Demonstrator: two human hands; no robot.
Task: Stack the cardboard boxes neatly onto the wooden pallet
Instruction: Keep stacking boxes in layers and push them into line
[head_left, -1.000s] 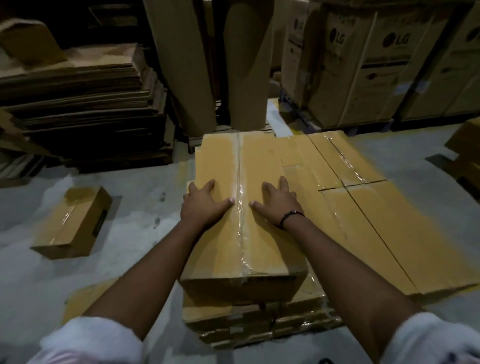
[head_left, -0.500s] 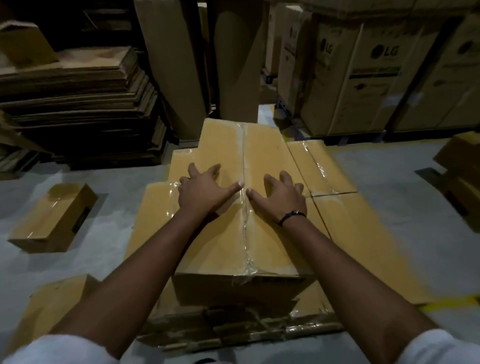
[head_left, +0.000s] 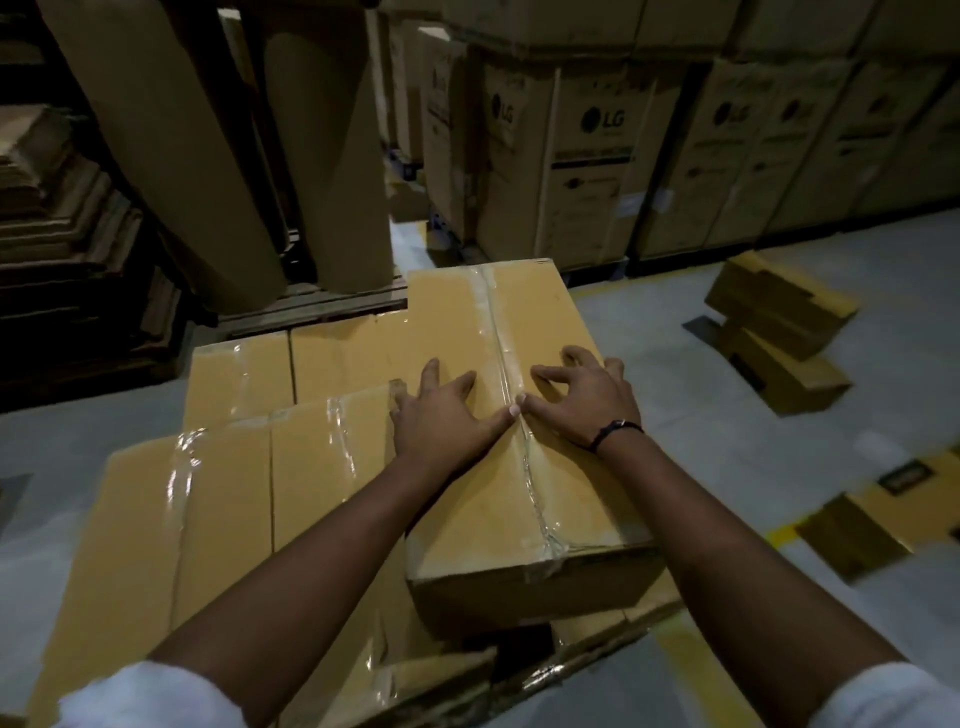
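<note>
A taped brown cardboard box (head_left: 524, 493) lies on top of a layer of taped boxes (head_left: 223, 499) in the middle of the view. My left hand (head_left: 441, 421) presses flat on its lid, left of the tape seam. My right hand (head_left: 587, 400), with a black wristband, rests on the lid right of the seam, fingers spread and bent. Neither hand grips anything. The wooden pallet under the stack is hidden; only crushed wrapped edges (head_left: 566, 670) show at the front.
Loose boxes (head_left: 779, 332) lie on the grey floor at right, and a flat one (head_left: 862, 525) near a yellow floor line. Tall LG cartons (head_left: 587, 156) stand behind. Leaning cardboard rolls (head_left: 327, 150) and flat cardboard stacks (head_left: 67, 249) stand at back left.
The view has swung left to right: the top box now sits at the right of the layer. Both hands stay pressed on its lid, the right fingers more bent.
</note>
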